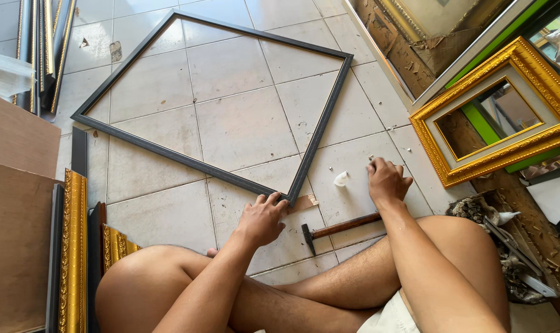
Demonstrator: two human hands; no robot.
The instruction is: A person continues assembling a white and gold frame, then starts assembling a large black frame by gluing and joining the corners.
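Grey tiled floor (243, 129), dark picture frame (212, 98) flat on it: I'd keep my left hand (261, 219) pinching the frame's near corner, right hand (386, 180) just right of it, fingers curled on small bits, hammer (338, 228) below that corner.

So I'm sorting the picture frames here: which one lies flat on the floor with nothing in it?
The large thin black frame, tiles visible through it, left hand at its near corner; the ornate gold frame leans.
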